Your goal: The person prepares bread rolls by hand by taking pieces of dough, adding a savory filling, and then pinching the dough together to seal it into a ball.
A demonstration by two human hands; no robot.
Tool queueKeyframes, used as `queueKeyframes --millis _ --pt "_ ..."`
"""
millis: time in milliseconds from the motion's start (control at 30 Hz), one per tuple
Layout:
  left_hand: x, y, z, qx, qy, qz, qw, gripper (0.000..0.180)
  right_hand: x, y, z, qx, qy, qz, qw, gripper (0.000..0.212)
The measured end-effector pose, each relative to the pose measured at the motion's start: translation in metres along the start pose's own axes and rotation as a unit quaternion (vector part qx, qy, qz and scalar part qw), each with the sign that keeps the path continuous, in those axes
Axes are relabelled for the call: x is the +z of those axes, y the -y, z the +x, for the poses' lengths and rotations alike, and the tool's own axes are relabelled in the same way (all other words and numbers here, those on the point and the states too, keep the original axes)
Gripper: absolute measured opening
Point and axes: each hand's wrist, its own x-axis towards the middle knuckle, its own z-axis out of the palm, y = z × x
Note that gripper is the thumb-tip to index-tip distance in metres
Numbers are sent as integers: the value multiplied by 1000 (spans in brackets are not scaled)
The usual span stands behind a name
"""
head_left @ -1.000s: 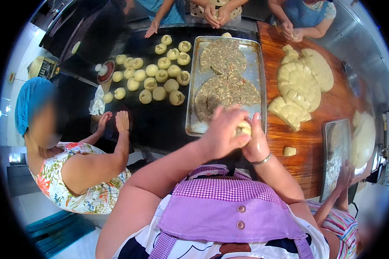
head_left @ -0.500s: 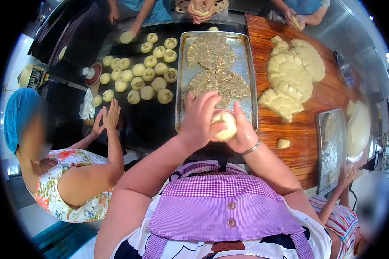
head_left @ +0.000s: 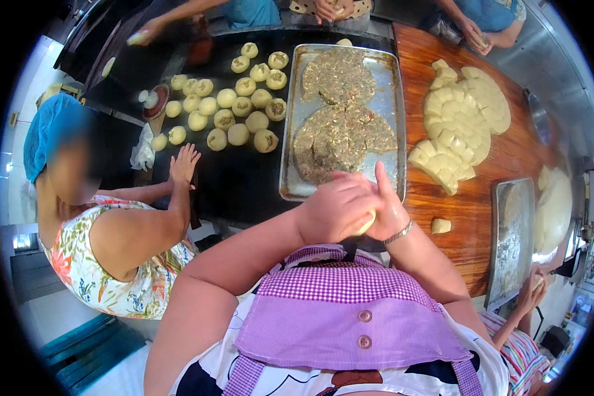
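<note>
Between my two hands, just past the near edge of the metal tray, is a ball of dough, mostly hidden by fingers. My left hand is cupped over it from above, fingers curled. Against its other side presses my right hand, a bracelet on the wrist and the thumb sticking up. Speckled minced filling lies in the tray in two rounded slabs. Left of the tray, several round filled buns stand on the dark table, some with filling showing on top.
Cut dough pieces cover part of the wooden board, with one loose dough piece nearer me. A second tray and a big dough mound are at the right. Co-workers stand at the left, right and far side; one bare hand rests near the buns.
My left hand has closed down over the dough ball, which showed more before. The left co-worker's hands have parted and lowered to the table. A far co-worker's hand has swung left with dough.
</note>
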Motion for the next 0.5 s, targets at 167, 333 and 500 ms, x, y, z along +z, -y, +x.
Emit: queueKeyframes --millis 167,333,500 --pt "14 13 -4 -113 -110 55 986 45 -5 -12 32 -194 -84 -83 974 63" --pt "20 20 -5 -107 -169 5 980 15 5 -34 34 -264 -71 -138 952 64" --pt "-7 25 -13 -45 -65 -7 997 36 10 -3 30 -36 9 4 999 69"
